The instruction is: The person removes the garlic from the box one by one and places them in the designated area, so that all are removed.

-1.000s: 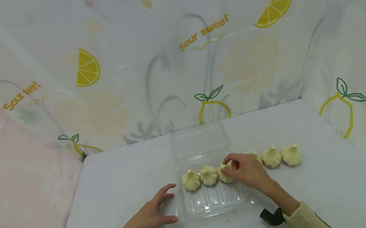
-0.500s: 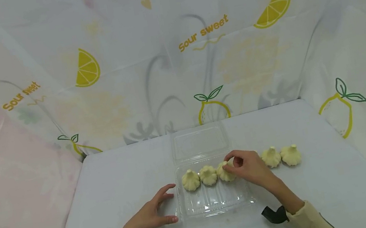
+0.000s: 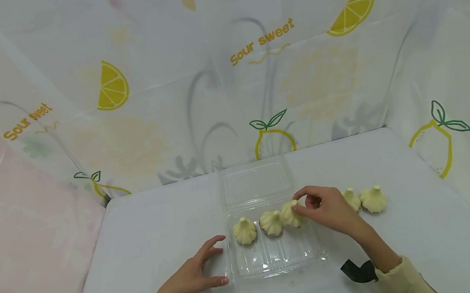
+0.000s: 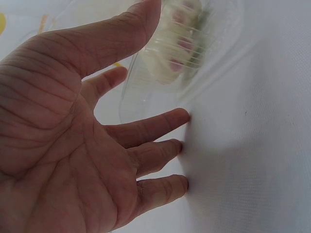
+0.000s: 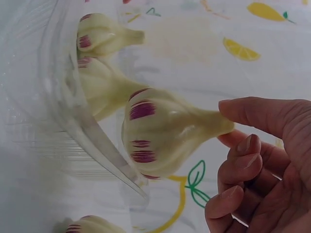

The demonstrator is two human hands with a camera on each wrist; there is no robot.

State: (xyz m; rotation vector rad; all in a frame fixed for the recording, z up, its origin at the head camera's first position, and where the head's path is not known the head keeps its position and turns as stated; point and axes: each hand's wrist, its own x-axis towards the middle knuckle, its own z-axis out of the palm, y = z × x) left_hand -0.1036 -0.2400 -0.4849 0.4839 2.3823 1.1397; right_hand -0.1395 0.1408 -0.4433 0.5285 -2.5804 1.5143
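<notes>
A clear plastic box point(image 3: 277, 261) holds a garlic bulb point(image 3: 245, 232) at its left and a second garlic bulb point(image 3: 269, 224) beside it. My right hand point(image 3: 332, 210) pinches a third garlic bulb by its stem, between thumb and fingertips. In the right wrist view this held garlic bulb point(image 5: 163, 133) is pale with purple streaks, raised at the box rim with the other two behind it. My left hand point(image 3: 190, 278) stands at the box's left side, fingers spread; the left wrist view shows several fingertips point(image 4: 181, 116) touching the white tabletop and the palm holding nothing.
The box's clear lid point(image 3: 257, 183) lies folded back behind it. To the right on the white table point(image 3: 418, 240) sit a garlic bulb point(image 3: 353, 200), partly hidden by my right hand, and another garlic bulb point(image 3: 373, 200). Printed cloth point(image 3: 180, 72) hangs at the back and sides.
My right hand has moved up and to the right with the garlic bulb in its pinch. The middle bulb has shifted slightly right, away from the left one. The left hand stays put.
</notes>
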